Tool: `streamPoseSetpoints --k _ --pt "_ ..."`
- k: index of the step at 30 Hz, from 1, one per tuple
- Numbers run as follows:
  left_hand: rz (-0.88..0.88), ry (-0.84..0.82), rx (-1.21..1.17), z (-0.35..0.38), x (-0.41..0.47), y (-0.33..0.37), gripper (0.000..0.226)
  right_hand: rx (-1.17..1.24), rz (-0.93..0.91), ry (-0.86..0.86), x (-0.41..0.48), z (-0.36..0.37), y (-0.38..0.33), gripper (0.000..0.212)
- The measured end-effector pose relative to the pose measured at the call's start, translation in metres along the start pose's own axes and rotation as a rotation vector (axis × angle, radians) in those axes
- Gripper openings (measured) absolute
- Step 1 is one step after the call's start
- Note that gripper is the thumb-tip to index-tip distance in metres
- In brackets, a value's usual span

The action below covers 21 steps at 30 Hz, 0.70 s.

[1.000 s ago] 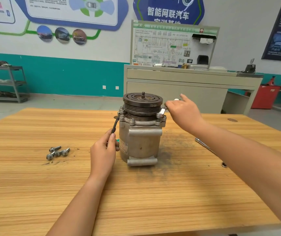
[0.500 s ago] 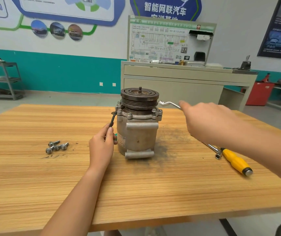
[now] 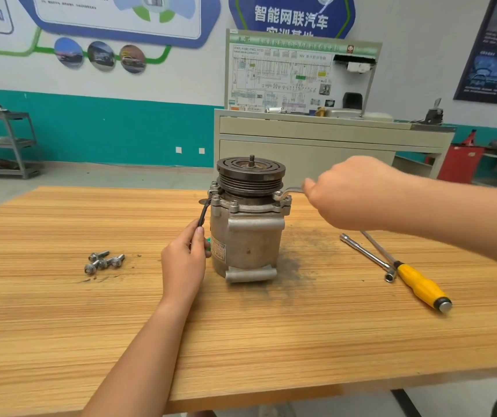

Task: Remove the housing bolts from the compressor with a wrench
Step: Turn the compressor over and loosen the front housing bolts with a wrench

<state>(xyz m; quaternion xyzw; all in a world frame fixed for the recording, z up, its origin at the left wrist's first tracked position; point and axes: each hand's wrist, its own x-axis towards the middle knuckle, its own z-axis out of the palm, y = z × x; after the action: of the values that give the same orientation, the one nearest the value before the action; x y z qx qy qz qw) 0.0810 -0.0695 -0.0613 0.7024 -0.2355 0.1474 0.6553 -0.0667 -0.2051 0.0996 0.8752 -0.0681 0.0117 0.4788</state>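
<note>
Bare forearms (image 3: pixel 139 356); left hand (image 3: pixel 183 261), right hand (image 3: pixel 352 194)

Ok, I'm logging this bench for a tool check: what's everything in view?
compressor: one, grey, upright mid-table
wrench: one, silver, at compressor's right flange
loose bolts: about four, silver, table left
black cable: one, black, compressor's left side
socket bar: one, silver, table right
screwdriver: one, yellow handle, table right
table: one, wood, under everything
console: one, beige, behind table
left hand: grips black cable
right hand: grips wrench
</note>
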Motion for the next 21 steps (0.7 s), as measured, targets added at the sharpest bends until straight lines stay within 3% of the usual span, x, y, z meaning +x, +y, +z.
streamPoseSetpoints --k 6,12,17,21 --pt "-0.017 -0.004 0.001 0.001 0.001 -0.001 0.029 0.037 -0.083 0.081 0.014 0.032 0.024 0.041" --pt "-0.028 0.013 0.0 0.003 0.004 -0.004 0.027 0.225 0.061 0.243 0.057 0.069 0.029 0.035" --pt "-0.028 0.003 0.014 0.002 0.004 -0.006 0.028 0.696 0.312 0.454 0.083 0.103 -0.022 0.027" --pt "0.006 0.012 0.141 0.001 0.003 0.002 0.033 1.395 0.698 0.699 0.063 0.112 -0.04 0.021"
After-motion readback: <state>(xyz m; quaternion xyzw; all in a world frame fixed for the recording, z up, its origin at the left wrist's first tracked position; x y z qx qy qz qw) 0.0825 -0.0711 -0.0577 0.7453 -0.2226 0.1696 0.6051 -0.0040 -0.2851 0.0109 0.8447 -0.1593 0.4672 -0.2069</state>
